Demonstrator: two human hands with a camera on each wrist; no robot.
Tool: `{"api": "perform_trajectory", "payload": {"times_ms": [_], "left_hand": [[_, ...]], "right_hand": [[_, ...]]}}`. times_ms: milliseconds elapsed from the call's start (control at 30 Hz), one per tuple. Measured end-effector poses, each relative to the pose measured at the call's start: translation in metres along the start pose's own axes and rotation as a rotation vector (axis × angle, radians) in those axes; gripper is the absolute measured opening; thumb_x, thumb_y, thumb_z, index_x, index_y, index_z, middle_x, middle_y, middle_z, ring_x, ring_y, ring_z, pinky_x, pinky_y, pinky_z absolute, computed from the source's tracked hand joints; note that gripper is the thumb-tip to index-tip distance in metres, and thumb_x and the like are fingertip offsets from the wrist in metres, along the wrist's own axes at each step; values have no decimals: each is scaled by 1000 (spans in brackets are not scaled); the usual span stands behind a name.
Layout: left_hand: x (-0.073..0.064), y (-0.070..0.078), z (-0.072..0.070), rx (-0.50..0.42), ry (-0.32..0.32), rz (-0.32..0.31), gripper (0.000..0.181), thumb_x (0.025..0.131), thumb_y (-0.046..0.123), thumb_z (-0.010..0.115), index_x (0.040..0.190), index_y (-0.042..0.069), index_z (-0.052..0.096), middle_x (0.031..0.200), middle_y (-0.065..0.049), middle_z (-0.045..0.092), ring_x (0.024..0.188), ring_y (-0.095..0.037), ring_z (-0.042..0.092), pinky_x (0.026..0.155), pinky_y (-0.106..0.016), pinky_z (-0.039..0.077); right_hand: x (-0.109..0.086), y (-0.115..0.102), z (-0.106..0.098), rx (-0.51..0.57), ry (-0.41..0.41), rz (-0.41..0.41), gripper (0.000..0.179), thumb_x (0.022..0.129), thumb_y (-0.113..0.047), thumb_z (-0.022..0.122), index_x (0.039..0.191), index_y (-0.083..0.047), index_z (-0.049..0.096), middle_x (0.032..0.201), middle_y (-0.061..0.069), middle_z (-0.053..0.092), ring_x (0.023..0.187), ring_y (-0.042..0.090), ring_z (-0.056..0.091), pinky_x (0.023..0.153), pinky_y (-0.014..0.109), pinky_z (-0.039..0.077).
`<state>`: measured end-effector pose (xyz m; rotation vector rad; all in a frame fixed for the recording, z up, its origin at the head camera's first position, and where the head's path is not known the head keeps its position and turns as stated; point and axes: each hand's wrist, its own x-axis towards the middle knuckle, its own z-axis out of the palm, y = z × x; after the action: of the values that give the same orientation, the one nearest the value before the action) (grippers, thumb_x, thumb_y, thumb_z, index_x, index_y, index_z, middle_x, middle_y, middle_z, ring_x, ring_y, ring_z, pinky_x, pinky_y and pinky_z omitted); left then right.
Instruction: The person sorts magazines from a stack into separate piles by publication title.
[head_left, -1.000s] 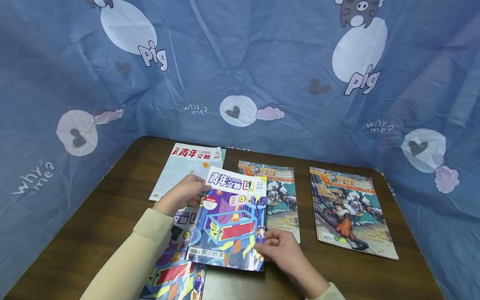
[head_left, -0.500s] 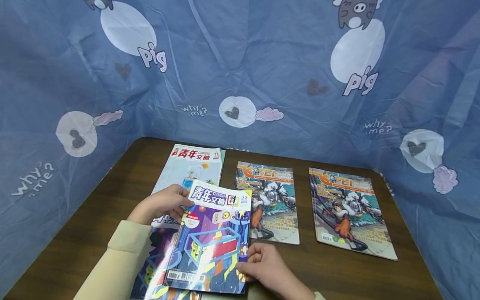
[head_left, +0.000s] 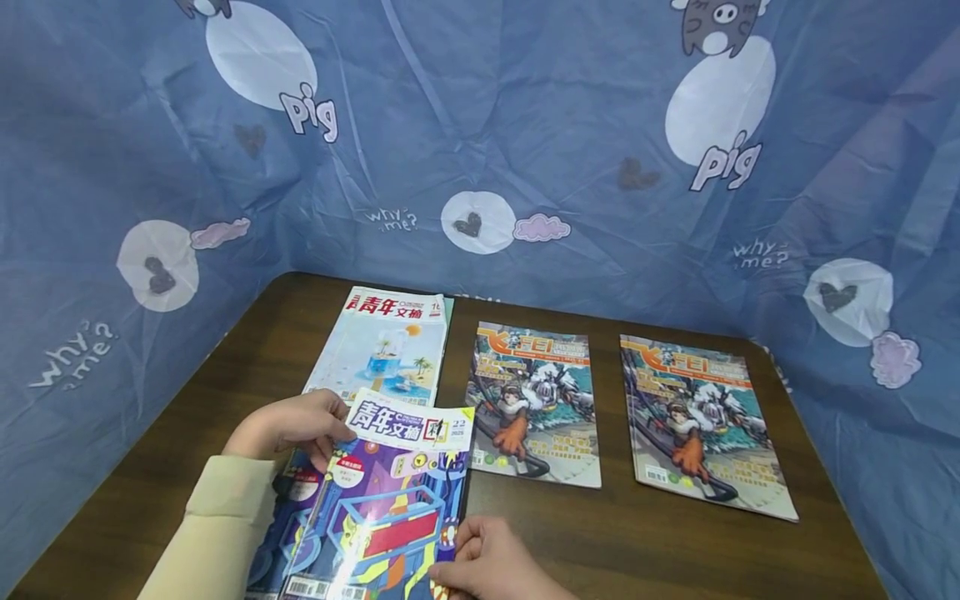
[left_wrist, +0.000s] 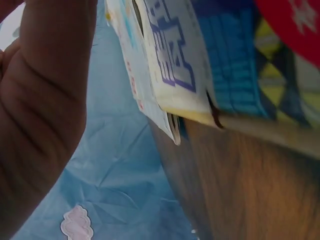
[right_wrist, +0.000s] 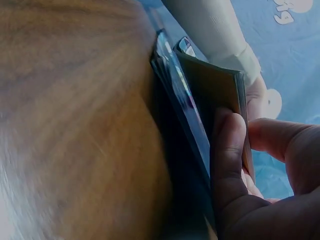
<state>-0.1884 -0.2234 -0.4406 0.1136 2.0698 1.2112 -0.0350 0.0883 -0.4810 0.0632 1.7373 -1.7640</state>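
Observation:
A purple-and-blue magazine (head_left: pixel 397 508) with a white title band is held between both hands. My left hand (head_left: pixel 288 425) grips its upper left edge, and my right hand (head_left: pixel 498 560) pinches its lower right edge. In the right wrist view, fingers of the right hand (right_wrist: pixel 230 155) lie on both faces of the held magazine (right_wrist: pixel 212 82), which stands a little apart above the magazines lying on the table. A similar purple magazine (head_left: pixel 273 533) lies beneath it, mostly covered. Just beyond, a pale-blue magazine (head_left: pixel 382 350) with red lettering rests on another.
Two matching orange-titled magazines lie to the right, one near the middle (head_left: pixel 532 408) and one farther right (head_left: pixel 705 425). They rest on a dark wooden table (head_left: pixel 637 542). A blue printed cloth (head_left: pixel 480 150) hangs around the back and sides.
Both hands have carried the purple magazine left and toward the person, over the similar one. The middle orange-titled magazine and the pale-blue one are now more exposed.

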Motion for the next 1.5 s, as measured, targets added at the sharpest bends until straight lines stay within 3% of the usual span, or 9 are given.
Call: {"api": "perform_trajectory", "payload": {"times_ms": [400,700,1000,1167,1267,1400,1500], "left_hand": [[-7,-3,7,110,66,-118,28,88,12,76,104,-6,62,84,-19,70,50,-23,66,49,-28,54],[-10,-6,6,145,96,-132,25,88,10,76,104,-5,63,82,-17,70,50,-23,65,50,-28,54],[-12,-4,6,213,158,-156,18,88,9,76,96,-4,67,76,-16,67,56,-25,67,55,-34,58],[-15,1,3,280,232,-117,22,89,13,76,94,-7,66,74,-15,66,59,-25,67,56,-37,58],[-14,7,2,346,295,-72,22,88,12,73,91,-8,65,74,-14,64,61,-25,64,57,-38,57],[-10,15,4,411,359,-18,23,89,14,71,93,-8,66,78,-13,62,65,-24,61,58,-37,55],[-4,22,7,453,426,40,29,91,18,70,98,-9,66,82,-13,63,69,-25,60,61,-38,54]], "right_hand": [[1,2,9,-97,-2,51,22,87,-4,79,83,-4,57,74,10,70,68,15,68,61,23,52],[5,4,12,-161,8,41,22,84,-7,82,82,-2,61,72,11,70,67,17,69,60,23,53],[-1,4,10,-255,45,-64,21,78,-9,85,70,-3,67,61,4,67,57,8,60,50,19,44],[-3,2,1,-258,61,-67,21,83,-14,85,73,-3,69,59,2,64,53,7,57,48,19,44],[-3,-1,-5,-180,49,-57,20,86,-12,83,82,0,67,61,6,65,50,8,58,47,19,47],[-1,-6,-15,-112,49,-91,23,87,-8,80,97,6,65,65,11,67,51,10,61,48,22,52],[-1,-11,-24,-123,81,-150,28,87,-7,80,104,10,65,67,14,68,52,13,63,50,24,54]]}}
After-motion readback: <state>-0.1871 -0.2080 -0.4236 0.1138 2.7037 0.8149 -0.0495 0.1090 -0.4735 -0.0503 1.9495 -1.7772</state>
